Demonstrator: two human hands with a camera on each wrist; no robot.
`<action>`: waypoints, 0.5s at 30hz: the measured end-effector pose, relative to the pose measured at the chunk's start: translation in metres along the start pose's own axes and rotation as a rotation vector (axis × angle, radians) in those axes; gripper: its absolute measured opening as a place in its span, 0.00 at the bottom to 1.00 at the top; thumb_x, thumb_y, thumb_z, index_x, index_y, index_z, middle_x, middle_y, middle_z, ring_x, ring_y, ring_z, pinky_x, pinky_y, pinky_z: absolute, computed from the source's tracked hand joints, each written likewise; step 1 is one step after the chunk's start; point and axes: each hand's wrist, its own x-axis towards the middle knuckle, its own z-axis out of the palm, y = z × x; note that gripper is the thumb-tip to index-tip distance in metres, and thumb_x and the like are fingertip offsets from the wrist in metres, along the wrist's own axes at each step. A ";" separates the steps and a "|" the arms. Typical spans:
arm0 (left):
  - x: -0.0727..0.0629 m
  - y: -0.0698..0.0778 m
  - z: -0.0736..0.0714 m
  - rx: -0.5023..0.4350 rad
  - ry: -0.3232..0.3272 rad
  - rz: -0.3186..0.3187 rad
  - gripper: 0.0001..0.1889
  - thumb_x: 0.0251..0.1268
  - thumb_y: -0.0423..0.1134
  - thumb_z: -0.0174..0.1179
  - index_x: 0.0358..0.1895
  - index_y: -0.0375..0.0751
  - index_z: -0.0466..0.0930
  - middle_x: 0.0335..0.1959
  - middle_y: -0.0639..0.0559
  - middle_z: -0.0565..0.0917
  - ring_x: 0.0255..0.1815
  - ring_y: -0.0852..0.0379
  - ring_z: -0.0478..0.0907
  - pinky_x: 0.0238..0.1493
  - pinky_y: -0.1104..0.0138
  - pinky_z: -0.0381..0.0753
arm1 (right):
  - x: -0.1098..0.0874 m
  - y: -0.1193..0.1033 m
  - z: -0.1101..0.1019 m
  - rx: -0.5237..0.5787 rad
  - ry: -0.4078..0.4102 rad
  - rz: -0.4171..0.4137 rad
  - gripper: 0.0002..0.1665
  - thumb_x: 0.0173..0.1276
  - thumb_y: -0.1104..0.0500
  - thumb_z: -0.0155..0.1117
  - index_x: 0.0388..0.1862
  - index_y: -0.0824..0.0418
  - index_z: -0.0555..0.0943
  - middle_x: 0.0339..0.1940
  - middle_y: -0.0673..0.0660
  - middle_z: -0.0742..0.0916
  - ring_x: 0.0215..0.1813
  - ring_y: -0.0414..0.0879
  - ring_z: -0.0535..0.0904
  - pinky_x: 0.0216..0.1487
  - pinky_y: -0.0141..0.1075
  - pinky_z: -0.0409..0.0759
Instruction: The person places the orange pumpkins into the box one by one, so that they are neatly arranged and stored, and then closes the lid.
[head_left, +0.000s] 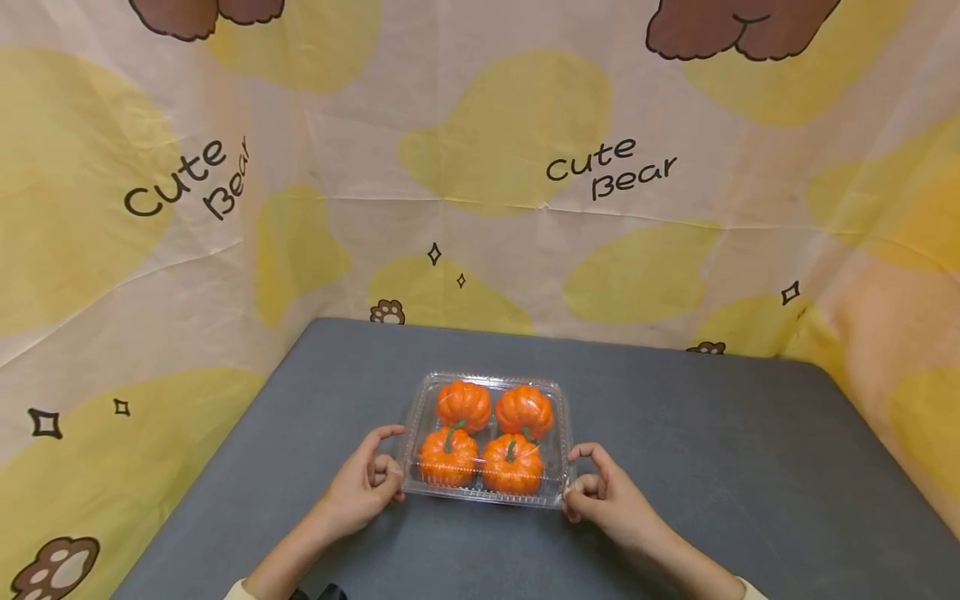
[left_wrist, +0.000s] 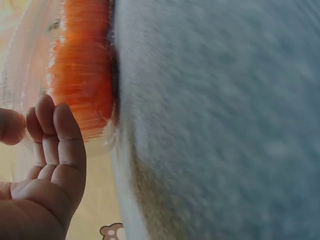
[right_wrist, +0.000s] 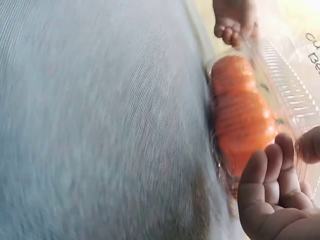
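Observation:
A clear plastic clamshell box (head_left: 483,496) with a ribbed rim is closed over several orange toy pumpkins (head_left: 448,458) with green stems. My left hand (head_left: 363,483) pinches the box's left edge near its front corner, thumb in front and index finger farther back along the side. At the opposite edge, my right hand (head_left: 611,500) grips the front right corner in much the same way. Both wrist views show the pumpkins (left_wrist: 82,75) through the box's side, low over the grey surface. In the right wrist view, the fingers (right_wrist: 255,175) curl toward the thumb at the box's rim.
A grey tabletop (head_left: 712,450) spreads around the box. Behind it and at both sides hangs a cloth (head_left: 495,125) printed with yellow patches, paw marks and "Cute Bear". Part of a black object (head_left: 332,592) shows at the bottom edge, beside the left forearm.

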 end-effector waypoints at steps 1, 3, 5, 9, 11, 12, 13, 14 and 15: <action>0.000 0.000 0.000 0.004 0.003 -0.001 0.32 0.62 0.24 0.53 0.69 0.32 0.52 0.23 0.46 0.77 0.24 0.61 0.79 0.32 0.65 0.84 | -0.001 0.000 -0.001 -0.007 -0.002 -0.005 0.27 0.65 0.69 0.58 0.57 0.67 0.56 0.24 0.53 0.83 0.28 0.41 0.79 0.33 0.34 0.81; -0.001 0.000 -0.001 0.029 0.010 -0.002 0.31 0.64 0.25 0.54 0.70 0.34 0.54 0.23 0.45 0.78 0.24 0.60 0.80 0.31 0.65 0.84 | -0.001 0.000 -0.003 -0.037 -0.007 -0.016 0.27 0.65 0.68 0.59 0.57 0.68 0.57 0.26 0.56 0.83 0.29 0.42 0.79 0.32 0.34 0.81; 0.000 0.001 -0.001 0.062 0.014 -0.002 0.30 0.65 0.27 0.55 0.70 0.37 0.56 0.23 0.45 0.79 0.24 0.59 0.80 0.31 0.65 0.84 | 0.000 -0.001 -0.006 -0.083 -0.013 -0.018 0.26 0.66 0.67 0.59 0.57 0.68 0.58 0.27 0.60 0.84 0.29 0.43 0.80 0.31 0.35 0.81; 0.000 0.002 -0.002 0.145 0.008 0.004 0.28 0.68 0.32 0.56 0.69 0.42 0.59 0.23 0.48 0.79 0.24 0.60 0.79 0.29 0.67 0.82 | 0.000 -0.006 -0.016 -0.194 -0.030 -0.034 0.24 0.69 0.63 0.59 0.58 0.66 0.61 0.30 0.62 0.84 0.29 0.44 0.80 0.28 0.38 0.81; 0.000 0.002 -0.003 0.180 0.005 0.012 0.27 0.68 0.34 0.56 0.69 0.43 0.61 0.24 0.49 0.80 0.23 0.61 0.78 0.28 0.68 0.81 | 0.000 -0.010 -0.021 -0.237 -0.029 -0.046 0.24 0.69 0.62 0.59 0.59 0.66 0.62 0.30 0.62 0.84 0.28 0.44 0.79 0.27 0.39 0.82; 0.000 0.001 -0.004 0.203 0.006 0.015 0.27 0.68 0.35 0.57 0.68 0.43 0.61 0.24 0.50 0.80 0.22 0.62 0.77 0.28 0.69 0.80 | 0.000 -0.013 -0.025 -0.263 -0.024 -0.055 0.23 0.70 0.62 0.58 0.59 0.67 0.63 0.31 0.63 0.84 0.28 0.44 0.79 0.26 0.39 0.82; 0.001 0.001 -0.005 0.224 0.011 0.012 0.26 0.68 0.36 0.57 0.68 0.42 0.62 0.24 0.50 0.79 0.22 0.63 0.77 0.27 0.70 0.78 | 0.000 -0.017 -0.029 -0.293 -0.017 -0.067 0.23 0.70 0.61 0.58 0.59 0.68 0.64 0.33 0.64 0.84 0.28 0.44 0.79 0.26 0.40 0.82; 0.001 0.001 -0.006 0.242 0.019 0.007 0.26 0.67 0.36 0.57 0.67 0.42 0.63 0.25 0.51 0.79 0.21 0.64 0.76 0.26 0.70 0.77 | 0.000 -0.020 -0.032 -0.326 -0.002 -0.071 0.23 0.70 0.61 0.58 0.59 0.67 0.65 0.34 0.65 0.84 0.28 0.45 0.80 0.26 0.40 0.82; 0.002 0.001 -0.008 0.267 0.033 -0.002 0.25 0.67 0.36 0.58 0.66 0.41 0.64 0.26 0.51 0.79 0.20 0.65 0.75 0.25 0.71 0.76 | 0.000 -0.024 -0.037 -0.373 0.019 -0.087 0.22 0.70 0.61 0.58 0.59 0.67 0.67 0.35 0.65 0.84 0.29 0.44 0.80 0.27 0.39 0.81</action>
